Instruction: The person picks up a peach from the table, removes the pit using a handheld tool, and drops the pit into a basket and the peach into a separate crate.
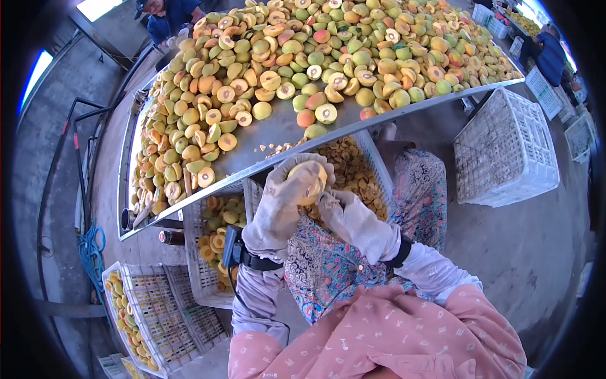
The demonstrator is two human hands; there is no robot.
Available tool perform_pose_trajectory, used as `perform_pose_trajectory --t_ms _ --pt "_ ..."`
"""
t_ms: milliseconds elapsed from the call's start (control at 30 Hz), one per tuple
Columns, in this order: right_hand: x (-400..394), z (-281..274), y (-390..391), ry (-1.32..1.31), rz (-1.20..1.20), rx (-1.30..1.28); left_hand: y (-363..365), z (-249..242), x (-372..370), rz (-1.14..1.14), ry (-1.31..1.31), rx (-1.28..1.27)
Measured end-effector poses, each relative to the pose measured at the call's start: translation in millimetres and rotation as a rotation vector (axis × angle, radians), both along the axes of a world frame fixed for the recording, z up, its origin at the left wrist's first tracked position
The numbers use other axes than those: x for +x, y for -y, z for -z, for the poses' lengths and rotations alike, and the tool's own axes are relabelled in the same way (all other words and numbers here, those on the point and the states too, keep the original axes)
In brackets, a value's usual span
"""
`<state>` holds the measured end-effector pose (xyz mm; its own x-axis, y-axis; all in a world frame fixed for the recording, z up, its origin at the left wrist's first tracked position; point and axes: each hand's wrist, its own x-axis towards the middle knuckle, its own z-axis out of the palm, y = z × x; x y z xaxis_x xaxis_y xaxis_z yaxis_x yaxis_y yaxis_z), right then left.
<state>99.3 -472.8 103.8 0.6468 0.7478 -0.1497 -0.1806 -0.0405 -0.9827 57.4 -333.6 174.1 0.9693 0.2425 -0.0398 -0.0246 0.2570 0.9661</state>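
My left hand (284, 196), in a pale glove, is wrapped round a yellow peach half (314, 186) just in front of the metal table's edge. My right hand (344, 215), also gloved, is closed close beside the fruit. Its fingertips are bunched together, and whatever they hold is hidden. Beneath my hands a crate (374, 158) holds many brown peach stones (365, 180). To its left, another crate (196, 265) contains yellow peach pieces (218, 243). A large heap of whole and halved peaches (278, 57) covers much of the table (252, 151).
An upturned-looking white crate (505, 151) stands on the floor at right. Lower left is a crate (164, 297) with yellow halves beside it. A blue hose (91, 252) hangs at left. One person (169, 22) is across the table; another (550, 57) is far right.
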Motion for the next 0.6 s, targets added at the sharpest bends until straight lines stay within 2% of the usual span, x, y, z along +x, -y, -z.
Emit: perform_pose_trajectory --t_ms 33,67,100,167,200,233,300,367,433,467,567,600 --pt "-2 4 -2 -0.033 -0.007 0.035 3 -10 -2 0.009 -0.027 0.003" --pt "-5 8 -8 0.023 0.031 0.032 13 -24 -6 -0.063 -0.111 -0.135" --pt "-4 6 -12 0.019 0.033 0.037 17 -19 -2 -0.061 -0.115 -0.129" --pt "-4 -3 -17 0.073 0.02 0.105 23 -3 2 -0.289 0.114 0.066" --pt "-7 -18 -16 -0.065 0.003 0.194 28 0 4 -0.376 0.113 0.205" --pt "-7 -24 -13 -0.065 0.006 0.196 33 -1 5 -0.373 0.113 0.207" --pt "-5 -30 -3 -0.547 -0.093 0.147 42 -1 4 -0.419 0.209 -0.041" --pt "-3 -33 6 -0.45 -0.175 0.088 23 6 3 -0.351 0.158 -0.063" --pt "5 -40 14 -0.315 -0.194 0.085 6 7 4 -0.002 0.09 0.001" --pt "6 -41 13 -0.311 -0.194 0.09 7 7 3 -0.055 0.009 -0.132" --pt "1 -39 11 -0.445 -0.22 0.056 14 -14 4 -0.125 -0.142 -0.013" --pt "-1 -42 12 -0.55 -0.238 0.09 22 -5 12 -0.261 -0.084 -0.079"
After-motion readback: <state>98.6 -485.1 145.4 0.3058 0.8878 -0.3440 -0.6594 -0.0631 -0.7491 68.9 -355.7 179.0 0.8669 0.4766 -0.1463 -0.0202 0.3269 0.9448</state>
